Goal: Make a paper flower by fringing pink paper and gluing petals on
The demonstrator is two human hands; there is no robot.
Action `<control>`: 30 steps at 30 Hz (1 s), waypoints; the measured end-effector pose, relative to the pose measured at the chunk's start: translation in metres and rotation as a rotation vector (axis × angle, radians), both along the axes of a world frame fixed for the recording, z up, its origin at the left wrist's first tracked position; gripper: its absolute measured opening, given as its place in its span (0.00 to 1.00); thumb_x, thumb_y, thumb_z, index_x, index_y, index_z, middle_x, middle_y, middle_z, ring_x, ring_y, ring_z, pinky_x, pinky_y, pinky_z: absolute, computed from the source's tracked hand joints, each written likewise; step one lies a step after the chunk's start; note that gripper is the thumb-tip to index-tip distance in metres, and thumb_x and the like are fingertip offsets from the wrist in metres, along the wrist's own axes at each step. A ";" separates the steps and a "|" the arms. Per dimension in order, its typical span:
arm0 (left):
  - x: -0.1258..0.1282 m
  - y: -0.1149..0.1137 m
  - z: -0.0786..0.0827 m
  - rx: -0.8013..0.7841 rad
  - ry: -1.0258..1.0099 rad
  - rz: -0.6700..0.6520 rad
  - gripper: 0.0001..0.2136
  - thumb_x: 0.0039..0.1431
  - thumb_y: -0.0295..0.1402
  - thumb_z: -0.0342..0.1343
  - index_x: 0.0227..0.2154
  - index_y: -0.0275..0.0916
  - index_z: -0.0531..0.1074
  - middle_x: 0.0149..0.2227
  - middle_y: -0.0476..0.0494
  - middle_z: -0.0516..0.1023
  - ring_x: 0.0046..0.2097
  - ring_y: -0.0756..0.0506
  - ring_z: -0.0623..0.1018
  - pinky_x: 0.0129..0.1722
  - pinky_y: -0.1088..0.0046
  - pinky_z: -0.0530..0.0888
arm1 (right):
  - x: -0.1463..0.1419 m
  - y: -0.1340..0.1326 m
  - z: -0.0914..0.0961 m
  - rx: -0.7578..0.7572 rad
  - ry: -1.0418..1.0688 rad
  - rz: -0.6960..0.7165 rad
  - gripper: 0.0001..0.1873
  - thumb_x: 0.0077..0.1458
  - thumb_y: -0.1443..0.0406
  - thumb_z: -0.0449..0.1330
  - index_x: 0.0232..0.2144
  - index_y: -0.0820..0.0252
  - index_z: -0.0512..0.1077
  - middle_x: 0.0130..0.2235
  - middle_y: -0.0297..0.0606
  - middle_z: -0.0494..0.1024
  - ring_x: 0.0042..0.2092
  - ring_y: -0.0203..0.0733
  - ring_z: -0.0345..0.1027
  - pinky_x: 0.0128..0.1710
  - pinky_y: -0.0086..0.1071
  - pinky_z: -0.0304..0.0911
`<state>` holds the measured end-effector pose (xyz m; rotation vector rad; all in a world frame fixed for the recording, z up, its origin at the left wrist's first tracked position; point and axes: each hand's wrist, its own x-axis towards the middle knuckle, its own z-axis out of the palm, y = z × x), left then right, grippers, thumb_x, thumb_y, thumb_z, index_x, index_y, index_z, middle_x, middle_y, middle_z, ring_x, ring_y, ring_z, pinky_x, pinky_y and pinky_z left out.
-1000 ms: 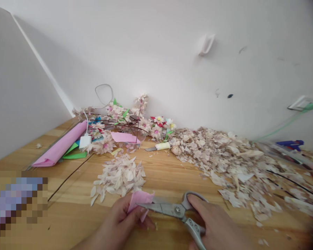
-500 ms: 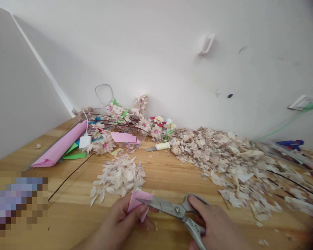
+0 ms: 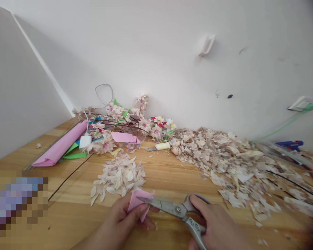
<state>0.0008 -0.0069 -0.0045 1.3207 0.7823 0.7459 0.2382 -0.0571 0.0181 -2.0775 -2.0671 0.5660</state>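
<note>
Showing a light, limp pink paper piece [image 3: 139,202], best held by its edge, pinched between thumb and fingers of the left hand [image 3: 120,220] above the wooden tabletop [image 3: 75,215]; steel scissors [image 3: 172,209], their blades against the paper, are gripped by the right hand [image 3: 217,225].

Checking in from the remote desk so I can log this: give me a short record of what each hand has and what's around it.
left hand: pinches a piece of pink paper
right hand: grips steel scissors, blade tips over the paper
near the hands: pile of pale cut paper petals on a wooden table
rest: larger heap of paper scraps, craft knife, paper blossoms on twigs, rolled pink paper
</note>
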 end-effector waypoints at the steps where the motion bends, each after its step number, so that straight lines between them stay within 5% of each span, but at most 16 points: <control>1: 0.000 0.000 0.000 -0.004 0.002 -0.001 0.16 0.54 0.47 0.51 0.35 0.40 0.74 0.26 0.48 0.80 0.28 0.48 0.76 0.30 0.76 0.70 | 0.000 0.000 0.000 0.001 0.010 0.000 0.24 0.26 0.59 0.71 0.28 0.53 0.64 0.29 0.28 0.75 0.31 0.42 0.67 0.27 0.27 0.53; 30: 0.002 0.001 -0.004 -0.038 0.000 0.002 0.18 0.52 0.48 0.51 0.36 0.39 0.73 0.25 0.47 0.80 0.28 0.47 0.76 0.30 0.75 0.71 | 0.001 0.001 -0.005 -0.034 0.022 0.002 0.28 0.24 0.55 0.71 0.29 0.53 0.62 0.31 0.31 0.75 0.33 0.45 0.67 0.28 0.28 0.53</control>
